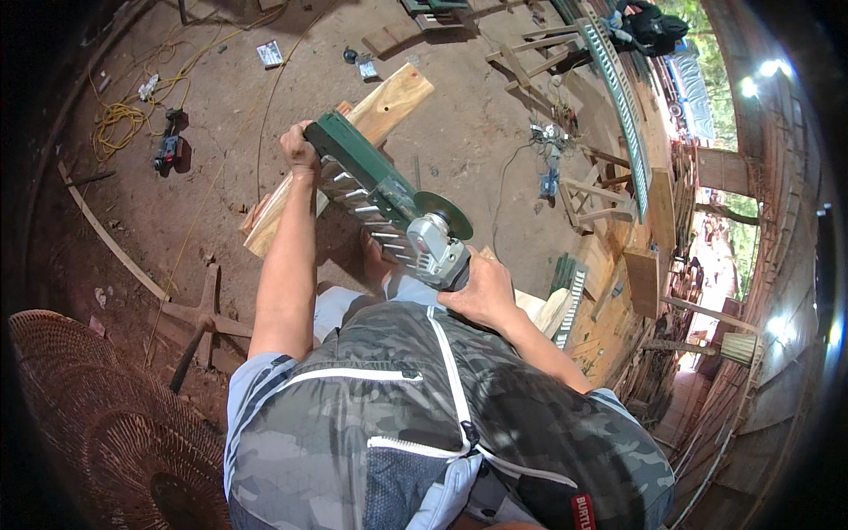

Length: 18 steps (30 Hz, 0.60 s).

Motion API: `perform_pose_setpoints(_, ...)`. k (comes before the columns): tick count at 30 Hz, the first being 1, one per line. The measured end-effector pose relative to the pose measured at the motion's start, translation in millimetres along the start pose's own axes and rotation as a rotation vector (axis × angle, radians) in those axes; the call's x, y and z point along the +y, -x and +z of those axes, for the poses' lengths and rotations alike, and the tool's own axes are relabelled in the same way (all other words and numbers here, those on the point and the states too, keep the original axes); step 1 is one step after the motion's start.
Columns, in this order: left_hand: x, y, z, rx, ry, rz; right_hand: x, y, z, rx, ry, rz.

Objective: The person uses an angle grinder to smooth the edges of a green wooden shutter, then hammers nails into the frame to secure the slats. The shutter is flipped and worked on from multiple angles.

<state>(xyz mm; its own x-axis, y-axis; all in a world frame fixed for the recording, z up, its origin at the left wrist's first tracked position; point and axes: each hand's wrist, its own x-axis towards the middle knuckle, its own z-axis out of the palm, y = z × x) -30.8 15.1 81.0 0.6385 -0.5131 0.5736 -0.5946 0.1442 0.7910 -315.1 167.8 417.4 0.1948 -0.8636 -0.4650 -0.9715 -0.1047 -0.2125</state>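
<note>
My right hand (484,290) is closed around the body of an angle grinder (435,252). The grinder's round disc (446,215) lies against or just over the near end of a dark green beam (364,163); I cannot tell if they touch. A row of pale metal pegs sticks out along the beam's lower side. At the beam's far left end, my left hand (300,148) is wrapped round it. Under the beam, a light wooden plank (396,102) runs diagonally, partly hidden by the beam and my left arm.
A large wire-guarded fan (115,415) stands at lower left beside its footed base (208,316). Yellow cord (124,124) lies coiled near another power tool (168,146) on the dirt floor. Wooden trestles (601,199) and a long slotted green beam (618,106) are at right.
</note>
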Motion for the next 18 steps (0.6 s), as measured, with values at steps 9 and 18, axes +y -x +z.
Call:
perform_pose_setpoints(9,0.7,3.0,3.4,-0.032,0.026,-0.05,1.6,-3.2,0.1,-0.016,0.008,0.052)
perform_pose_setpoints(18,9.0,-2.6,-1.5,-0.054,-0.029,0.021,8.9,-5.0,3.0,0.072,0.012,-0.072)
